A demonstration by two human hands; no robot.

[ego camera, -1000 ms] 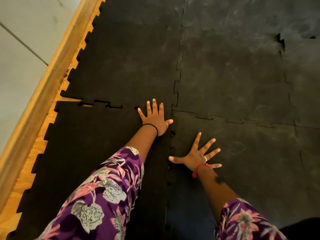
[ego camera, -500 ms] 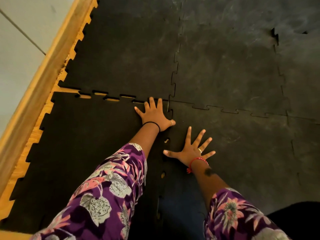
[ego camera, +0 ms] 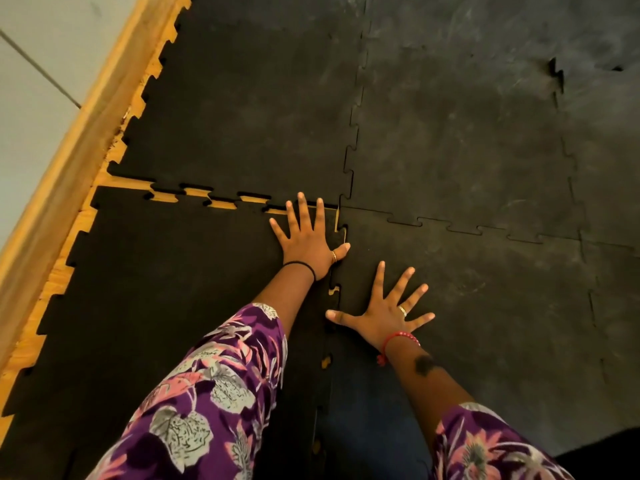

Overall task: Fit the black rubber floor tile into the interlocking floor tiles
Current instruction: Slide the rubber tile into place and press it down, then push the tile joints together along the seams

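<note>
Head camera is looking down at a person kneeling or leaning over a floor of black rubber tiles, both hands spread flat with fingers apart, gripping nothing. The left hand (ego camera: 308, 237) is pressing on the far right corner of the loose tile (ego camera: 166, 306), which is lying at lower left beside the wooden floor (ego camera: 69, 237) strip along the wall. The right hand (ego camera: 384, 311) is bracing flat on the neighbouring fitted tile (ego camera: 485, 323), just across the seam.

The step in hand looks like lining up the loose tile's teeth with the laid tiles. Along its far edge the teeth are sitting apart from those of the upper tile (ego camera: 249, 109), with yellow wood showing through the gaps; small wood-coloured gaps are also showing along the right seam (ego camera: 334, 291) between the hands. The next move is probably calling for the tile to be slid away from the person and slightly right until the teeth are meshing, then pressed down along both seams.

Compared with a second ago, the gap at the far edge is showing wider and brighter, so the tile appears to have been drawn back or shifted, and more openings are appearing along the right seam. Both hands are keeping much the same positions.
</note>
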